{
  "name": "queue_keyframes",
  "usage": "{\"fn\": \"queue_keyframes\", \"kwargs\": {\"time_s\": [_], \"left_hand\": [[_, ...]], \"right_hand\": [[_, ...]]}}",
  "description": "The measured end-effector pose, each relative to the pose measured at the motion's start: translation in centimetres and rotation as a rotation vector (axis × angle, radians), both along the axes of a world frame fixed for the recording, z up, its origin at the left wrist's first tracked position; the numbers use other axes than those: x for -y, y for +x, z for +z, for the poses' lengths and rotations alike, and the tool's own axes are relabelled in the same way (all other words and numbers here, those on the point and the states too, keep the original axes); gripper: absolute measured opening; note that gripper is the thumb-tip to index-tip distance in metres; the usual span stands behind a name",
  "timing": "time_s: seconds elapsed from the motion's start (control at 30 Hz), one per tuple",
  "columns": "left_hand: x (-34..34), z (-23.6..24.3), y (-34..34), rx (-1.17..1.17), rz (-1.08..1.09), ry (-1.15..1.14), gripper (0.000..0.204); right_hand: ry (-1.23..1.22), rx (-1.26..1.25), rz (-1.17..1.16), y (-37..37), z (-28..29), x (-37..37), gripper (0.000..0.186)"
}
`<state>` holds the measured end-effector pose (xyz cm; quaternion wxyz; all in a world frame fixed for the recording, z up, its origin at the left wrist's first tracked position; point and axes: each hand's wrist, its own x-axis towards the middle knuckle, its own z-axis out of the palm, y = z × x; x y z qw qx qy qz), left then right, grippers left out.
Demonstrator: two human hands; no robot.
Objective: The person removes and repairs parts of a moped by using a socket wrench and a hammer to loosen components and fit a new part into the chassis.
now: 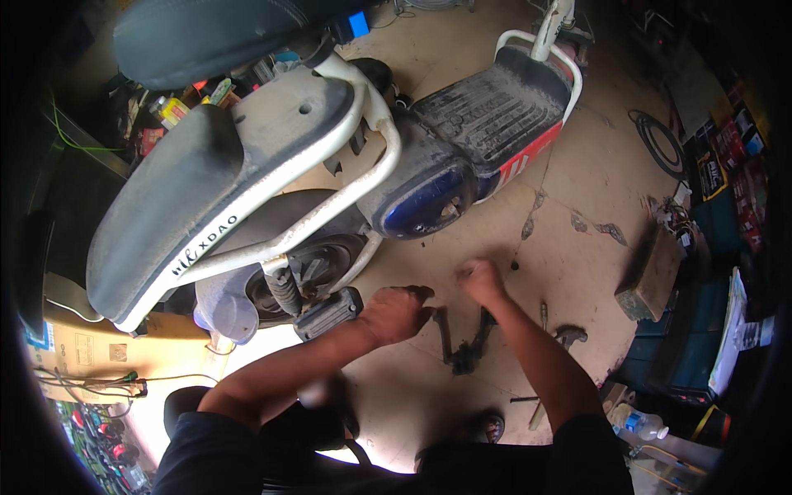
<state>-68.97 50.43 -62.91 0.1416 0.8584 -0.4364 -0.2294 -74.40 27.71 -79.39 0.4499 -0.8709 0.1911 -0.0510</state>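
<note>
My left hand (400, 313) hovers over the floor beside the scooter's foot peg or pedal (330, 315). Its fingers are bent, with a gap between them and the thumb, and I see nothing held there. Close to the thumb is one end of a dark, V-shaped metal bracket (464, 356), which looks like a stand. My right hand (480, 280) is closed, fingers curled in; what it holds, if anything, is hidden. The right forearm passes beside the bracket's other end. Above both hands stands a dusty white electric scooter (330, 198) with a black seat and blue side cover.
Right of my right forearm lie a hammer (571, 334) and thin metal rods. Farther right are a worn box (652, 276), a coiled black cable (660, 142) and a plastic bottle (642, 422). A cardboard box (124, 351) and loose wires are at the left.
</note>
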Motion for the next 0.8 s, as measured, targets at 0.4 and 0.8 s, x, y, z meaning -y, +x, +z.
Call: {"fn": "queue_keyframes", "kwargs": {"time_s": [0.4,0.8], "left_hand": [[-4.6,10.6,1.6,0.203,0.097,-0.243,0.045],[-2.5,9.6,2.3,0.420,-0.001,-0.290,0.052]], "right_hand": [[0.859,0.738,-0.630,4.6,13.1,-3.6,0.027],[0.815,0.873,-0.683,5.8,11.7,-6.3,0.024]]}}
